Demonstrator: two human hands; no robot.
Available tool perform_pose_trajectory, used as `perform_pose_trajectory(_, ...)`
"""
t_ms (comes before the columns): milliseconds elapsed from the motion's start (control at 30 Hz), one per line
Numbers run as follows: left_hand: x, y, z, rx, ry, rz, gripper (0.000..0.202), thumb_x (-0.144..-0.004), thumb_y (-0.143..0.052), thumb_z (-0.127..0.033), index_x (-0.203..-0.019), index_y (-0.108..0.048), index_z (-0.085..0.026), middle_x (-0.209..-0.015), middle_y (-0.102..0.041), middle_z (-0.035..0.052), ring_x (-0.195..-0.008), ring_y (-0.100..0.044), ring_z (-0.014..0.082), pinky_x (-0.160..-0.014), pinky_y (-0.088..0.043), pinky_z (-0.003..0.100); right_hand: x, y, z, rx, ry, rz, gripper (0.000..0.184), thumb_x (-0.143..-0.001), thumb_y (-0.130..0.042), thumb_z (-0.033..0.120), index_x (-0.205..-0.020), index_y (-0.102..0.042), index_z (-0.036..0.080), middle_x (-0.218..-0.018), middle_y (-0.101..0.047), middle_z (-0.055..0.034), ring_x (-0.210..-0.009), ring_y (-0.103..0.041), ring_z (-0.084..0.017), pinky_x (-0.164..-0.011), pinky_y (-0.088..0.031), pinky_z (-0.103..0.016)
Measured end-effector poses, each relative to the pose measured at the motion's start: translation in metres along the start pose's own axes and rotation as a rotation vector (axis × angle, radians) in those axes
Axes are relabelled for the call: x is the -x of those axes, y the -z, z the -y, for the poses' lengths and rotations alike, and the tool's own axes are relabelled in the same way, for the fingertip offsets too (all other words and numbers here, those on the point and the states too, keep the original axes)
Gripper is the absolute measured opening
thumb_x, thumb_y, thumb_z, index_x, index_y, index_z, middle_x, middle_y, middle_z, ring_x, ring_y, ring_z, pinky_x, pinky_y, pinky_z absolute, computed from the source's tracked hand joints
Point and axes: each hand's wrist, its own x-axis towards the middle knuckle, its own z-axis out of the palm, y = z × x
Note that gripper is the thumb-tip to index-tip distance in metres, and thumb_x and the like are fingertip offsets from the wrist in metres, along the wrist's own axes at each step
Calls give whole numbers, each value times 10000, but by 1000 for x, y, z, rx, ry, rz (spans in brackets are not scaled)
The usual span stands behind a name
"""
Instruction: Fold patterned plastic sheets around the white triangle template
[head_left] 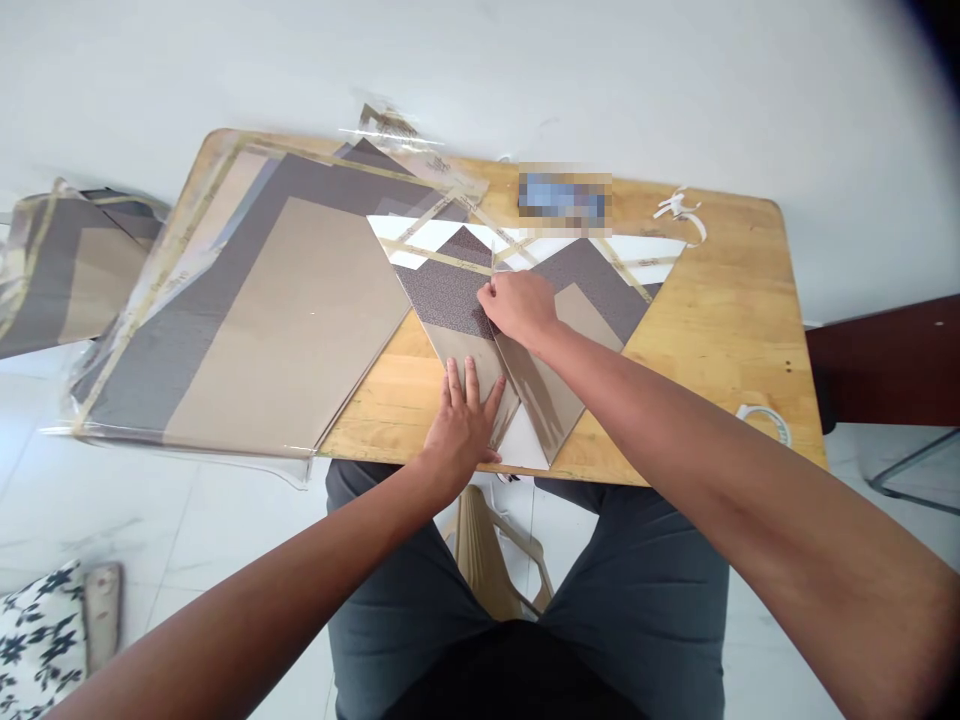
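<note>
A folded paper piece (592, 285), grey, tan and white with gold strips, lies on the wooden table (720, 320) as a downward-pointing triangle. My left hand (463, 420) lies flat on its lower left flap, fingers stretched out and together. My right hand (519, 305) rests higher up on the centre fold, fingers curled and pinched against the paper edge.
A stack of large grey and tan sheets in clear plastic (247, 310) covers the table's left half and overhangs its edge. More sheets (60, 270) lie off to the far left. A tape roll (765, 420) sits near the right front edge, white scraps (679, 210) at the back.
</note>
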Motion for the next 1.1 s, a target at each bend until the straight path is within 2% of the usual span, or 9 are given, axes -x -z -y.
perform_pose_trajectory(133, 0, -5, 2, 10, -22, -44, 1361, -723, -901, -709, -1751, -188, -173, -1770, -89, 324, -1608, -55, 609, -1270, -171, 753, -3, -6, 0, 14, 3, -8, 414, -1039, -420, 266, -1056, -806, 119, -1019, -779, -213, -956, -728, -310, -841, -494, -382)
perform_pose_trajectory(267, 2, -9, 7, 22, -78, -87, 1340, -739, -882, -723, -1748, -200, -163, -1768, -97, 330, -1608, -60, 611, -1271, -202, 735, -5, -11, 0, 21, 5, -1, 428, -1053, -406, 288, -1050, -796, 114, -1012, -771, -219, -959, -735, -324, -854, -501, -400)
perform_pose_trajectory(400, 5, -12, 10, 32, -95, -119, 1293, -740, -885, -716, -1746, -228, -240, -1785, -102, 291, -1610, -72, 610, -1255, -218, 749, -5, -15, 1, 16, 7, -5, 421, -1050, -407, 278, -1039, -794, 114, -1004, -768, -216, -956, -731, -322, -857, -501, -403)
perform_pose_trajectory(467, 6, -12, 10, 36, -101, -126, 1247, -746, -888, -704, -1735, -269, -261, -1787, -106, 284, -1611, -80, 610, -1248, -222, 756, -5, -15, 1, 16, 11, -11, 418, -1039, -404, 261, -1025, -796, 114, -991, -768, -210, -949, -727, -322, -851, -501, -402)
perform_pose_trajectory(633, 7, -9, 11, 57, -123, -131, 1125, -770, -868, -705, -1678, -397, -237, -1784, -117, 292, -1608, -89, 613, -1251, -220, 753, -5, -16, 2, 15, 14, -2, 436, -1033, -389, 253, -1037, -799, 104, -969, -764, -211, -956, -718, -317, -854, -500, -397)
perform_pose_trajectory(767, 7, -7, 12, 59, -133, -137, 1082, -788, -862, -689, -1669, -408, -254, -1786, -125, 284, -1607, -102, 609, -1255, -217, 749, -6, -17, 3, 15, 9, -6, 445, -1037, -381, 253, -1069, -797, 99, -1017, -764, -222, -982, -723, -322, -861, -500, -401)
perform_pose_trajectory(933, 8, -7, 15, 44, -188, -159, 1021, -812, -830, -705, -1657, -423, -301, -1791, -165, 249, -1616, -125, 587, -1251, -169, 794, -6, -19, 4, 25, 2, -2, 441, -1034, -384, 253, -1081, -797, 104, -1037, -769, -217, -982, -728, -317, -853, -497, -389)
perform_pose_trajectory(1100, 8, -12, 17, 59, -207, -168, 1022, -818, -831, -696, -1669, -393, -337, -1812, -104, 204, -1625, -72, 580, -1242, -131, 831, -7, -21, 4, 24, 3, 1, 454, -1044, -370, 268, -1092, -792, 107, -1043, -767, -218, -991, -727, -318, -865, -494, -393)
